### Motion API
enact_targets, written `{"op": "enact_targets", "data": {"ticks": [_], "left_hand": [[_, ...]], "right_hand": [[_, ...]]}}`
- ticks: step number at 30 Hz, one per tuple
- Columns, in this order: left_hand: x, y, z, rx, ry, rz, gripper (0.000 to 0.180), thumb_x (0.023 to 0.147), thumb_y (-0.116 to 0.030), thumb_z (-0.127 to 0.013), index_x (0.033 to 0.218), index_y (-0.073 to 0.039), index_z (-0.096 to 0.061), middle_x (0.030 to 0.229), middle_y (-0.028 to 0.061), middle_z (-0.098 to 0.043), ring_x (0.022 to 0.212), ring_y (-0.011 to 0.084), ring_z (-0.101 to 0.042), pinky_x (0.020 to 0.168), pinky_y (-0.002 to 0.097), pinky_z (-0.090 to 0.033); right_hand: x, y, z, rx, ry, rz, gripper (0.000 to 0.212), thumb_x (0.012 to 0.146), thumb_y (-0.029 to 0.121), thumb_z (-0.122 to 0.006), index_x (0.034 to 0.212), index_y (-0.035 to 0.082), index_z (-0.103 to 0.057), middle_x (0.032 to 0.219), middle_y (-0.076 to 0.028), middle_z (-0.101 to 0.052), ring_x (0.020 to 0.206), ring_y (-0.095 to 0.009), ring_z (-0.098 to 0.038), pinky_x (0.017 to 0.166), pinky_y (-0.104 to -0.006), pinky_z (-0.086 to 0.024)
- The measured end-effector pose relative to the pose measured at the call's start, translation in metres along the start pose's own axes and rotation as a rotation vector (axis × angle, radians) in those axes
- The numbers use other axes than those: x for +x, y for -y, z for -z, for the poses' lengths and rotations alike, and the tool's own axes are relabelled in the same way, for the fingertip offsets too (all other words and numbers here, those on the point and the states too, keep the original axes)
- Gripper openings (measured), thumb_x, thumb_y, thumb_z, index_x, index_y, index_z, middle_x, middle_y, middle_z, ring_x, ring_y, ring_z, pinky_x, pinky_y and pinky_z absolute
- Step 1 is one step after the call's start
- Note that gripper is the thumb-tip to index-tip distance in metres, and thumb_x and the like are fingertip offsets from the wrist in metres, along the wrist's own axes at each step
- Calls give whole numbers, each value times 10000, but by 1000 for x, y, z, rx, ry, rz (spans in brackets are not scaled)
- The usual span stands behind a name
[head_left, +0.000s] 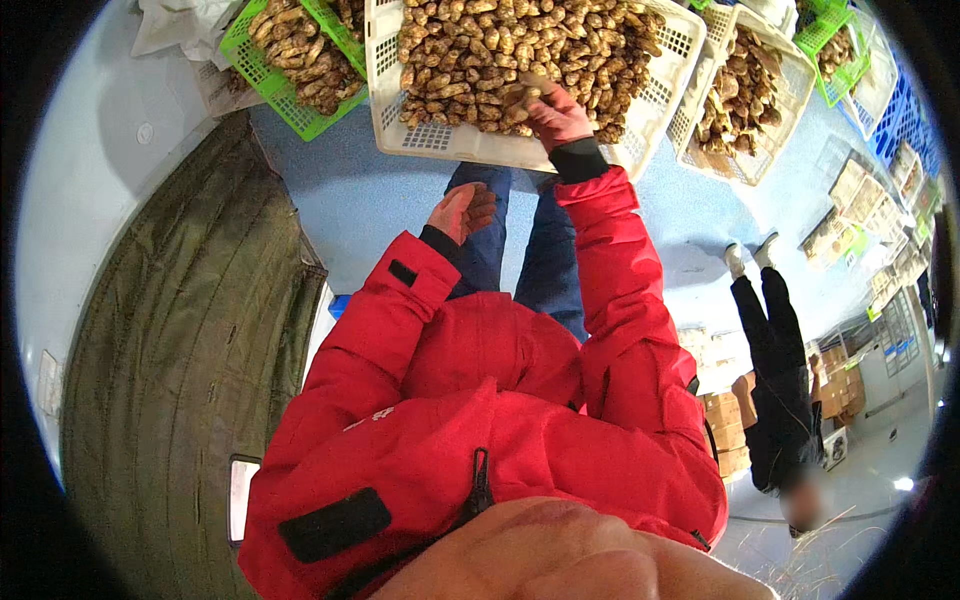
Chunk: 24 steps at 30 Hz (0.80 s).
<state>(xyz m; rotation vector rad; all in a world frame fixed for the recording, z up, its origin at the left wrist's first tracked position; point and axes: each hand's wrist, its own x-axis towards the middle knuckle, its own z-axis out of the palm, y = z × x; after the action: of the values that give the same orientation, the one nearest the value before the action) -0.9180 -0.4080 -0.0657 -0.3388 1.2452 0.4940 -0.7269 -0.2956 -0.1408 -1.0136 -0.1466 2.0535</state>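
Over the white crate (440, 138), right hand (553, 113) deep among the mushrooms (470, 60), grip closed on one pale piece (520, 98) lying crosswise ahead of the fingers. Left hand (461, 211) well back and lower, palm up, grip loose and empty, farther from the heap.

We've got a white crate (655, 95) full of brown mushrooms (480, 55)

One mushroom (522, 97) lifted off the heap near the crate's front edge.
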Motion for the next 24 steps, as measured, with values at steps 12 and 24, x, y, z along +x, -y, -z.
{"op": "enact_targets", "data": {"ticks": [12, 24], "left_hand": [[5, -3, 2, 34, 22, 5, 340, 834, -305, -494, 1044, -37, -492, 919, 99, -579, 762, 189, -583, 654, 308, -491], [8, -4, 7, 39, 9, -6, 327, 852, -294, -467, 1050, -34, -479, 915, 86, -576, 776, 182, -578, 650, 297, -492]], "right_hand": [[-19, -6, 10, -523, -58, -213, 346, 756, 89, -568, 1094, 34, -512, 787, -50, -582, 650, -140, -551, 620, -256, -448], [20, 34, 48, -2208, -367, 139, 362, 686, 199, -580, 1039, 252, -520, 1116, -39, -479, 1019, -245, -456, 764, -390, -432]]}}
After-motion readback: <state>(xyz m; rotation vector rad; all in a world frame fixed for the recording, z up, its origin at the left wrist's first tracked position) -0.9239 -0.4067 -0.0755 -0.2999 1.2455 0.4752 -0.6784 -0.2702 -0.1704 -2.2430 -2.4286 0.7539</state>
